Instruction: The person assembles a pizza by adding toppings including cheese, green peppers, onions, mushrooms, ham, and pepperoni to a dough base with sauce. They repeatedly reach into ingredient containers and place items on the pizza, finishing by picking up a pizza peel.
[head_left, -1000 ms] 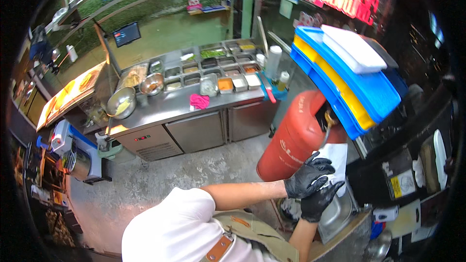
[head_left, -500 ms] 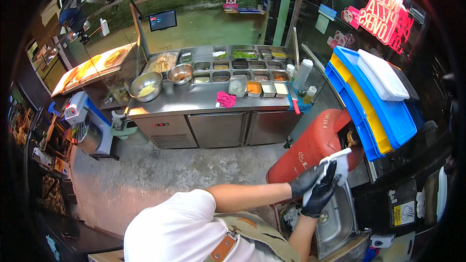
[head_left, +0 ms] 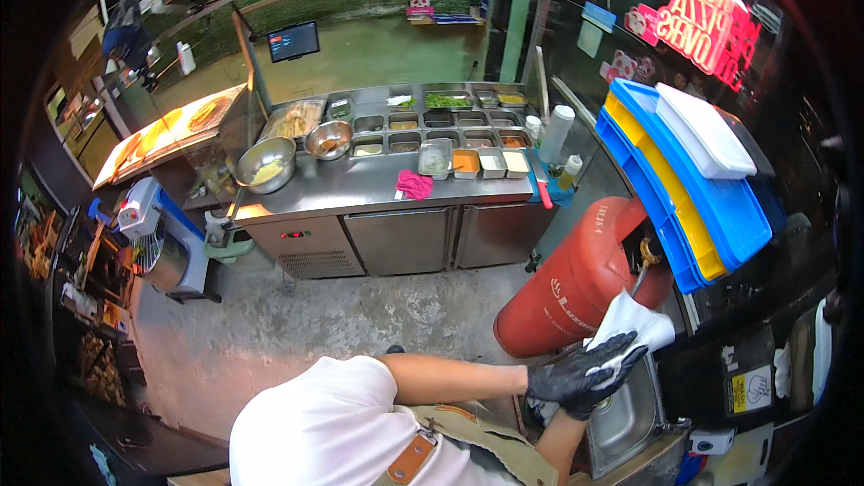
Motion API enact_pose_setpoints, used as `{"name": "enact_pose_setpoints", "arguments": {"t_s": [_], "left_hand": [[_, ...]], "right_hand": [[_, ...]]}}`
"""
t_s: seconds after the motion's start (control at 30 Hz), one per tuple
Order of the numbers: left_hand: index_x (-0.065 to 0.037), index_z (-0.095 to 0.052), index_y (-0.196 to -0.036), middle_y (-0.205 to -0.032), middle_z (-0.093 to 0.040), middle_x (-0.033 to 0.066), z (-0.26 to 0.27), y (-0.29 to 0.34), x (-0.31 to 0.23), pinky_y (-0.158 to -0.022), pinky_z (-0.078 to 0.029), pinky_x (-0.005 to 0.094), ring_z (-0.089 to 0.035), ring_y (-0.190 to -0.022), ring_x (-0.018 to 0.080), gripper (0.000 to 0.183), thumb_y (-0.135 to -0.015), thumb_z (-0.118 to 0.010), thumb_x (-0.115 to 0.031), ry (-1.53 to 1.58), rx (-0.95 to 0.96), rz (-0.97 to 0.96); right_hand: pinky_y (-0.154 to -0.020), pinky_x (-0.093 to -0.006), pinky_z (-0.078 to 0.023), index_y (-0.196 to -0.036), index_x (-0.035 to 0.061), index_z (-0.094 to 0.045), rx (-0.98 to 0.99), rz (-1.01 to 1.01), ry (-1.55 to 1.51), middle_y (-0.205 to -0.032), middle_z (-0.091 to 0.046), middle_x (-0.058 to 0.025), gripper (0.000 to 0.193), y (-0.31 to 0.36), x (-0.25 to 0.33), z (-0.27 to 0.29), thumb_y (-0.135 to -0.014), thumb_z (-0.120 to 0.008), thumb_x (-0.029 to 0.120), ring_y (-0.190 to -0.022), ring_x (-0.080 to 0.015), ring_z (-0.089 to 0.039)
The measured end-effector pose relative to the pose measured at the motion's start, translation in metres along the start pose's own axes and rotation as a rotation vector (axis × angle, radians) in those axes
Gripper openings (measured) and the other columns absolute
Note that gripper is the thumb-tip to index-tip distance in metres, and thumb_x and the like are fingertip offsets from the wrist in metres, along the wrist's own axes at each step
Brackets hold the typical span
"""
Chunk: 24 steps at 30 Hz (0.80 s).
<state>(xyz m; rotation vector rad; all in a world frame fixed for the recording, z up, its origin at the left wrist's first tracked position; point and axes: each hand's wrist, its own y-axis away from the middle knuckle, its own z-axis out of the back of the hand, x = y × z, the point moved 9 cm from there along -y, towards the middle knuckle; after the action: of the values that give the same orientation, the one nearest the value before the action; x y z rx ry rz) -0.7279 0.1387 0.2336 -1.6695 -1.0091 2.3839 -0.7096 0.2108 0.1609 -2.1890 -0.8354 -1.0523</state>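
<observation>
Above the sink, both of my black-gloved hands press together with a white towel between them; whether it is paper or fabric I cannot tell. My left hand comes in from the left, fingers extended over the folded part. From below rises my right hand, closed against the other side and partly hidden. The loose part of the white towel spreads up beyond the fingertips, in front of the red gas cylinder. Below and to the right of my hands lies the metal sink.
Blue and yellow crates with a white lidded container stand at right. Across the floor is a steel prep counter with ingredient pans, metal bowls and a pink cloth. A mixer stands at left.
The white towel has opened out wider above the hands. My hands have tilted from upright to a flatter slant, fingers pointing right, and the left hand has slid lower over the towel.
</observation>
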Motion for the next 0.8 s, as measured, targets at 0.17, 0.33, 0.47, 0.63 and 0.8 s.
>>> {"name": "enact_pose_setpoints", "arguments": {"t_s": [0.17,0.33,0.47,0.63,0.8], "left_hand": [[-0.006,-0.016,-0.166,-0.173,-0.015,0.0101,0.015,-0.019,0.042,-0.127,-0.01,0.035,-0.013,-0.158,0.025,0.064,-0.11,-0.036,-0.032,0.38,-0.126,0.073],[-0.005,-0.031,-0.161,-0.17,-0.021,0.0173,-0.005,-0.016,0.024,-0.127,-0.011,0.0403,-0.015,-0.159,0.0321,0.057,-0.108,-0.036,-0.024,0.015,-0.012,0.082],[0.0,-0.037,-0.157,-0.165,-0.031,0.0151,-0.014,-0.005,0.062,-0.126,-0.014,0.0398,-0.024,-0.154,0.0276,0.057,-0.112,-0.032,-0.035,0.126,-0.062,0.191],[-0.004,-0.063,-0.098,-0.088,-0.061,0.002,0.014,0.018,0.149,-0.076,-0.048,0.0325,-0.056,-0.084,0.0133,0.028,-0.109,-0.049,-0.025,0.057,-0.417,0.356],[-0.005,-0.063,-0.108,-0.094,-0.063,0.0014,-0.012,0.073,0.194,-0.08,-0.048,0.0312,-0.056,-0.087,0.0134,0.028,-0.111,-0.049,-0.028,0.159,-0.385,0.595]], "right_hand": [[-0.123,-0.0431,-0.025,-0.164,0.011,-0.021,-0.086,-0.185,-0.143,-0.168,-0.028,-0.0085,0.064,0.023,-0.026,0.006,-0.11,-0.041,0.038,-0.151,-0.0242,-0.032],[-0.123,-0.0423,-0.024,-0.165,0.0112,-0.02,-0.101,0.2,0.083,-0.169,-0.027,-0.0066,0.065,0.015,0.0,0.021,-0.11,-0.041,0.038,-0.152,-0.0254,-0.031],[-0.123,-0.0424,-0.023,-0.163,0.01,-0.028,-0.055,-0.01,-0.701,-0.167,-0.029,-0.0064,0.058,0.004,-0.024,0.018,-0.111,-0.039,0.033,-0.153,-0.0261,-0.027],[-0.115,-0.0345,-0.037,-0.151,0.0025,-0.046,-0.118,-0.053,-0.053,-0.147,-0.053,-0.0093,0.043,0.057,-0.064,0.037,-0.109,-0.044,0.011,-0.133,-0.0205,-0.05],[-0.106,-0.0361,-0.045,-0.135,0.0098,-0.059,-0.411,-0.322,-0.163,-0.131,-0.063,-0.0068,0.032,0.106,-0.112,0.099,-0.104,-0.056,0.017,-0.121,-0.0234,-0.059]]}}
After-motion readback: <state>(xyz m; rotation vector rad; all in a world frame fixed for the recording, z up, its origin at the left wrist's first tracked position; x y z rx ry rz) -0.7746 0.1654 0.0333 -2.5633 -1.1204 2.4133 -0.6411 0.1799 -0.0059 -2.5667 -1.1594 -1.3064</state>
